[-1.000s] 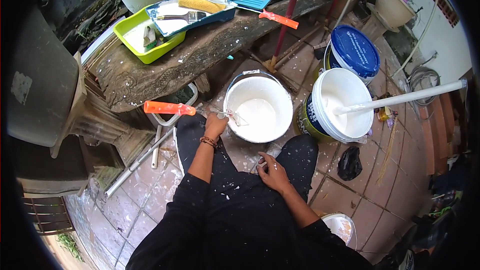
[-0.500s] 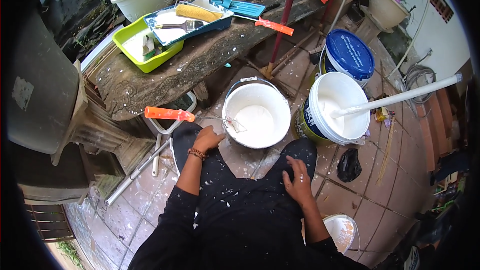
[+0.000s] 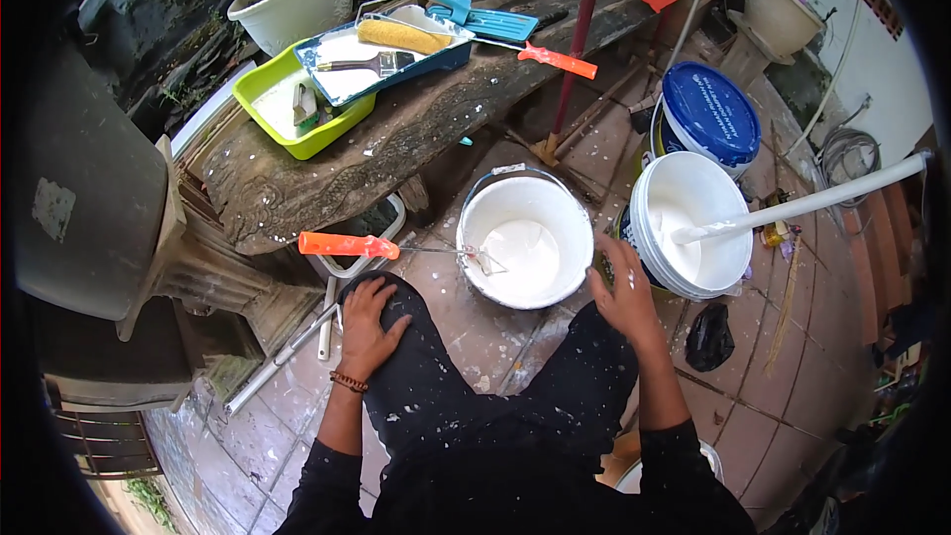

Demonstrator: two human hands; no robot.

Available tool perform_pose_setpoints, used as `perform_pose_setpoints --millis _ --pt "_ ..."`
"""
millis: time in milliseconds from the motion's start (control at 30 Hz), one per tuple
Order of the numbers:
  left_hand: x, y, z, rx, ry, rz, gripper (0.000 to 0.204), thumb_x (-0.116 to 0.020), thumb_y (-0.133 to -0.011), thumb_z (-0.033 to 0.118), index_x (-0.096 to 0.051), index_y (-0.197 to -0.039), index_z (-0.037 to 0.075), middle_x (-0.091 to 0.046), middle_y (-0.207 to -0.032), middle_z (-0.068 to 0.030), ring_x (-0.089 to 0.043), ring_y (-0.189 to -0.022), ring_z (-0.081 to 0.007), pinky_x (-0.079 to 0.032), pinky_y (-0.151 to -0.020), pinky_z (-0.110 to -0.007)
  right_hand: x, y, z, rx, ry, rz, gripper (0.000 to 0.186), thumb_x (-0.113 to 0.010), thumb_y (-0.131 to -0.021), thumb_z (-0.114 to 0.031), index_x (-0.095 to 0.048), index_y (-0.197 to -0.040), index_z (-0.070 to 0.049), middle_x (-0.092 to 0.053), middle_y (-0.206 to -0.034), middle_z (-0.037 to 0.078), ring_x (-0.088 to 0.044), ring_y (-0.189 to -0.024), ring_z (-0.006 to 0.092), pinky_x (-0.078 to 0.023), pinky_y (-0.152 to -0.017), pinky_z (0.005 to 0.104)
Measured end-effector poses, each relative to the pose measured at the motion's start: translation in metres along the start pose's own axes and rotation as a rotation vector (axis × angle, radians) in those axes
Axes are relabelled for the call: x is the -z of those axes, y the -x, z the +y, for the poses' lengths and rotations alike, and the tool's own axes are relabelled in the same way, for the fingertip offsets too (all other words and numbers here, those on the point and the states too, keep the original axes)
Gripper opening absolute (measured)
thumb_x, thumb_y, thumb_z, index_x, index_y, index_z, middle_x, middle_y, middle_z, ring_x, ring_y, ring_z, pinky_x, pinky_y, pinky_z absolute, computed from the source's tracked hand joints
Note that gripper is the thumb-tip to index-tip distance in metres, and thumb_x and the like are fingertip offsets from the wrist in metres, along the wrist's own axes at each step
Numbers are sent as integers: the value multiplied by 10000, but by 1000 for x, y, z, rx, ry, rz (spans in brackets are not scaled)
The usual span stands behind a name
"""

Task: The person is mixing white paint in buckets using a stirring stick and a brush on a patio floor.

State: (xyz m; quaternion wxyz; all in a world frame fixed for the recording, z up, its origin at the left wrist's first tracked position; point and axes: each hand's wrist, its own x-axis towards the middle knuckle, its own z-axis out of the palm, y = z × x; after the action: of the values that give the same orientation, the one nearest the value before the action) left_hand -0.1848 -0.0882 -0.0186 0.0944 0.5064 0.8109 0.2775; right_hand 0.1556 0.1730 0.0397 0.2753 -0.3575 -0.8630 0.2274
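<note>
My left hand (image 3: 370, 325) lies flat on my left knee, fingers spread, holding nothing. My right hand (image 3: 628, 295) is above my right knee, beside the right rim of a white paint bucket (image 3: 477, 267); its fingers are apart and empty. Whether they touch the rim I cannot tell. White paint (image 3: 523, 250) covers the bucket's bottom. Across its left rim rests a wire tool with an orange handle (image 3: 349, 246), resembling a bare roller frame, its paint-coated wire end inside the bucket.
A larger white bucket (image 3: 649, 203) holding paint and a white pole (image 3: 812, 206) stands right, before a blue-lidded bucket (image 3: 708, 104). A wooden bench (image 3: 396, 144) bears a green tray (image 3: 322, 144) and a blue tray (image 3: 451, 57) with a yellow roller (image 3: 403, 36) and paintbrush (image 3: 381, 63).
My left hand has drawn back from beside the wire tool onto my left knee and opened flat. My right hand has moved forward to the bucket's right side. The view has shifted slightly.
</note>
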Motion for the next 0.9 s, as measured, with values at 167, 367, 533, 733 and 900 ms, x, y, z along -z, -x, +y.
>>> perform_pose_setpoints --millis 167,367,533,733,900 --pt "9 10 16 -58 -141 -58 494 -863 -809 368 -750 -1221 119 -580 -1479 -104 -402 -1490 -366 -228 -1268 -563 -31 -39 -13 117 16 -114 525 -689 -955 -161 -551 -1451 -60 -618 -1256 196 -596 -1178 386 -488 -1045 467" --pt "21 -11 6 -200 -81 -160 370 -825 -856 373 -768 -1107 108 -660 -1331 -99 -473 -1417 -366 -293 -1235 -523 -22 -28 1 193 181 -447 495 -698 -960 -213 -573 -1410 -49 -633 -1253 178 -613 -1187 360 -495 -1040 459" --pt "16 -19 9 -305 -92 -180 257 -786 -883 315 -750 -1013 96 -700 -1232 -78 -515 -1351 -357 -351 -1177 -510 18 26 42 83 296 -618 476 -708 -954 -246 -603 -1380 -59 -639 -1235 175 -621 -1159 356 -483 -1044 464" --pt "18 -19 18 -671 -43 -448 159 -728 -935 241 -748 -1031 116 -753 -1125 -16 -643 -1219 -253 -421 -1159 -490 40 89 44 -19 275 -571 333 -726 -933 -254 -707 -1219 -84 -683 -1173 131 -636 -1127 324 -446 -1027 450" --pt "25 -16 36 -681 -42 -553 156 -755 -906 244 -750 -1012 131 -739 -1161 -6 -635 -1220 -248 -460 -1112 -465 40 101 26 -33 164 -446 233 -743 -892 -204 -738 -1096 -91 -709 -1091 93 -657 -1094 293 -443 -1007 440"
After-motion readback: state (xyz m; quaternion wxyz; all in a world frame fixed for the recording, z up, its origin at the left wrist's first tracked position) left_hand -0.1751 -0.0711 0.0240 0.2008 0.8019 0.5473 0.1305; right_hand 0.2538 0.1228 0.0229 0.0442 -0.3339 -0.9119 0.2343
